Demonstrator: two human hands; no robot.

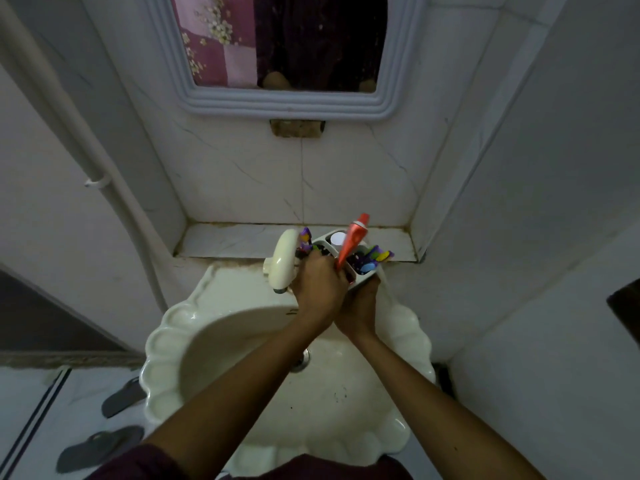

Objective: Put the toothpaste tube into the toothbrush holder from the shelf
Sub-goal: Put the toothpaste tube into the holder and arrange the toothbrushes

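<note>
The left hand (320, 284) is curled over the near left corner of the white toothbrush holder (349, 254), and its fingertips pinch the lower end of the red toothpaste tube (352, 241). The right hand (360, 306) sits lower and cups the holder from underneath at its near end, fingers wrapped round the base and mostly hidden.

The holder is a shallow white caddy split into compartments. The far one holds something round and white that I cannot make out. The right-hand compartment is crowded with toothbrushes (372, 258) in purple, blue, yellow and green, their handles fanning out to the right. More purple brushes (305, 241) stick up at the left side.

The tube stands in the middle of the holder, its lower end down among the compartments by the left fingers; which slot it is in I cannot tell. Its long axis is nearly upright, tilted away and a little to the right, with the broad end uppermost against the wall.

The holder is held over the back edge of the cream scalloped basin (408, 434), just in front of the tiled shelf (225, 239) and beside the cream tap (282, 259).
</note>
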